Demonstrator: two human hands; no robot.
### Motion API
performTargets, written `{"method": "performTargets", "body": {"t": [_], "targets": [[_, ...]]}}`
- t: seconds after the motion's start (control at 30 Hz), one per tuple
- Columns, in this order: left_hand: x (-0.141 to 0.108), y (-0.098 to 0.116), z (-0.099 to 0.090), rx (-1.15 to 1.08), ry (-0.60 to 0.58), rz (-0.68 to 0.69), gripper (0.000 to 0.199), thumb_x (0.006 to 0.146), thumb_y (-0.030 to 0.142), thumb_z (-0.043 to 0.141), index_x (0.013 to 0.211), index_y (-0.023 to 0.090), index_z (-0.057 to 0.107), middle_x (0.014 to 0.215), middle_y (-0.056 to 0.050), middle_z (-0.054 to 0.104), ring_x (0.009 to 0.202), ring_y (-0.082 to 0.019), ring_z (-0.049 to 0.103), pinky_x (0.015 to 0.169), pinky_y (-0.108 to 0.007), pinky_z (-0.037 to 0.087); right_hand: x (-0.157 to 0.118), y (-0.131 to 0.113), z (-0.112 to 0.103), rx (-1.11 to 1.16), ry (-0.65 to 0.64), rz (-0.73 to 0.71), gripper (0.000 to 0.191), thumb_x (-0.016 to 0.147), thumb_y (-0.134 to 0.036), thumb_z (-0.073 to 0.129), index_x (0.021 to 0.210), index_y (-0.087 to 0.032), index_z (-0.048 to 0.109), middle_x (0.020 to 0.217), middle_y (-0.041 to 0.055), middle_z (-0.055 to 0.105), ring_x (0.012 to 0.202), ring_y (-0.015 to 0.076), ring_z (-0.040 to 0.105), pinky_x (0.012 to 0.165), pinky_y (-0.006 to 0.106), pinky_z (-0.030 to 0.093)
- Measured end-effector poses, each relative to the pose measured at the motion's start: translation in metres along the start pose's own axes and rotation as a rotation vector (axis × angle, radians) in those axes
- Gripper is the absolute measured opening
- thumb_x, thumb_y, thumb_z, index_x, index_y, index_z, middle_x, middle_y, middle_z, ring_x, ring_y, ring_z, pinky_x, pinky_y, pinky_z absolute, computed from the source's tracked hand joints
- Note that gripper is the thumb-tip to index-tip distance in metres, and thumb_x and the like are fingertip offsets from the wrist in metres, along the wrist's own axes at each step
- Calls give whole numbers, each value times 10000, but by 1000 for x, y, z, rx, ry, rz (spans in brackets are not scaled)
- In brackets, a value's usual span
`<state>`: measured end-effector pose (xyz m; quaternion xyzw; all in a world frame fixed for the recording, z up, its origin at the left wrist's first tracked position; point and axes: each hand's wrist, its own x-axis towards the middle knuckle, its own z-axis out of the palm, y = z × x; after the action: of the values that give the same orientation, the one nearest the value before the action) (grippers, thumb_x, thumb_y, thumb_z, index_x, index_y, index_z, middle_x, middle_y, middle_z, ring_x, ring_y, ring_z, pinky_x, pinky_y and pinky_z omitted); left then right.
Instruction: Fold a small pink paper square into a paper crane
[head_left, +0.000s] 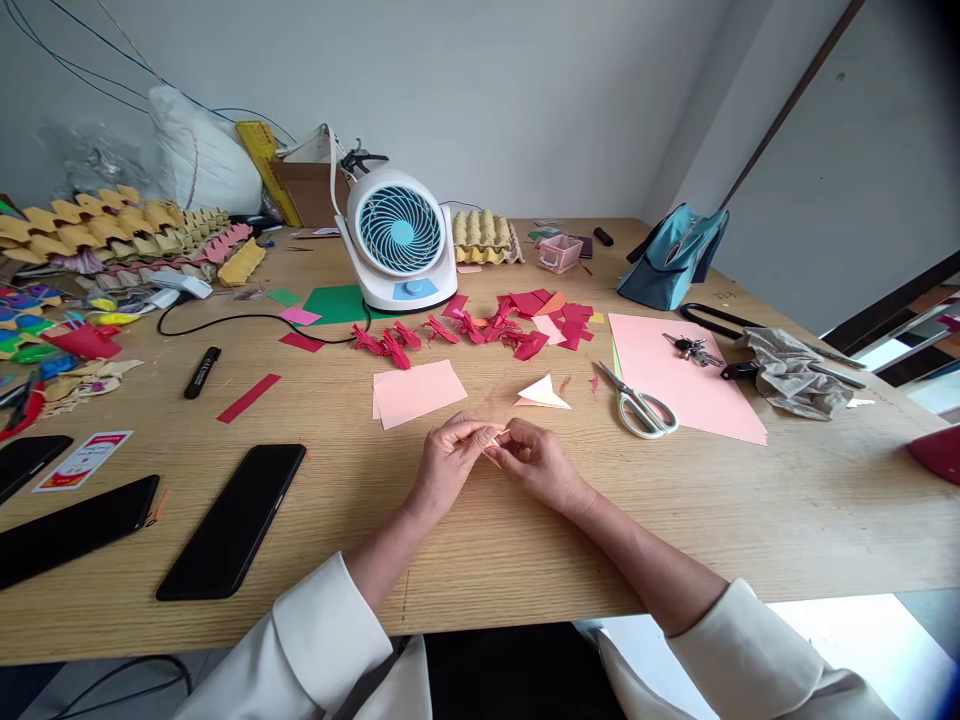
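My left hand (451, 456) and my right hand (541, 464) meet above the front middle of the table. Both pinch a small piece of light orange folded paper (496, 440), mostly covered by my fingers. Just beyond them lies a pale folded paper shape (543, 392) with pointed ends. Flat pink paper pieces (421, 392) rest behind my left hand. Farther back is a row of red folded paper figures (396, 346), with red paper pieces (576, 325) at its right end. White-handled scissors (639, 404) lie to the right, partly over a large pink sheet (660, 372).
A white fan (401, 240) stands at the back. Black phones (234, 520) and a marker (202, 372) lie at left, near a red strip (249, 397). Keys (694, 350) sit on the pink sheet; a blue bag (673, 262) stands behind. Egg trays (112, 235) pile up far left.
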<state>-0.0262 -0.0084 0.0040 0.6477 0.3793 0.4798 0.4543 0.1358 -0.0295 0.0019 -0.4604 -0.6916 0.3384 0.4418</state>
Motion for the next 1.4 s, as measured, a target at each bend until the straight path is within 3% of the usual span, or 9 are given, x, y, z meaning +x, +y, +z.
{"method": "performTargets", "body": {"t": [0.13, 0.2, 0.43, 0.57, 0.7, 0.87, 1.03, 1.23, 1.4], "targets": [[1, 4, 2, -109, 4, -106, 448, 879, 398, 653, 1272, 184, 627, 1067, -72, 716, 909, -178, 679, 846, -298, 532, 1, 1, 1, 68, 53, 78, 314, 870, -442, 634, 723, -166, 617, 647, -1, 552, 557, 102, 421, 513, 241, 336], [2, 5, 4, -179, 21, -159, 551, 818, 394, 724, 1302, 176, 576, 1056, -69, 703, 874, -166, 679, 832, -297, 537, 2, 1, -1, 89, 87, 102, 334, 857, -464, 646, 717, -163, 616, 644, 2, 562, 552, 100, 416, 508, 242, 330], [4, 2, 8, -347, 49, -268, 320, 694, 385, 822, 821, 137, 665, 849, -33, 708, 843, -153, 653, 877, -296, 489, 2, 4, -3, 162, 99, 126, 314, 841, -464, 663, 757, -161, 649, 682, 22, 609, 585, 115, 472, 543, 251, 370], [4, 1, 8, -330, 107, -265, 304, 671, 386, 832, 759, 144, 670, 803, -13, 696, 807, -144, 633, 849, -286, 476, 3, 9, -2, 298, 62, 152, 308, 804, -478, 696, 848, -176, 655, 745, 26, 644, 641, 138, 541, 591, 268, 418], [3, 1, 8, -294, 108, -248, 291, 680, 380, 825, 762, 149, 667, 792, -7, 688, 782, -142, 628, 806, -274, 474, 5, 14, -1, 374, 65, 155, 318, 787, -492, 713, 788, -190, 613, 727, 12, 614, 649, 140, 531, 605, 276, 409], [3, 2, 5, -323, 20, -246, 322, 712, 359, 811, 919, 164, 659, 805, -6, 699, 760, -134, 641, 783, -263, 482, 6, 13, -4, 409, 12, 126, 337, 805, -510, 696, 761, -193, 591, 712, 5, 576, 659, 142, 511, 630, 288, 397], [7, -3, -2, -259, -23, -212, 285, 705, 353, 815, 835, 160, 652, 782, 3, 688, 736, -122, 626, 745, -243, 482, 5, 9, -6, 376, -19, 131, 352, 819, -526, 681, 777, -190, 584, 715, 5, 581, 644, 135, 502, 618, 282, 388], [11, -7, -8, -70, -97, -63, 199, 812, 353, 722, 826, 163, 665, 824, -33, 713, 739, -153, 653, 739, -277, 495, 3, 8, -5, 264, -9, 132, 369, 830, -531, 668, 748, -177, 599, 695, 14, 587, 613, 125, 470, 569, 262, 364], [15, -3, -14, 4, -142, 56, 160, 839, 341, 698, 813, 184, 689, 814, -29, 672, 774, -156, 614, 737, -265, 470, 5, 2, -11, 370, -24, 138, 394, 806, -576, 680, 878, -191, 638, 796, 22, 615, 722, 153, 534, 682, 285, 436]]}}
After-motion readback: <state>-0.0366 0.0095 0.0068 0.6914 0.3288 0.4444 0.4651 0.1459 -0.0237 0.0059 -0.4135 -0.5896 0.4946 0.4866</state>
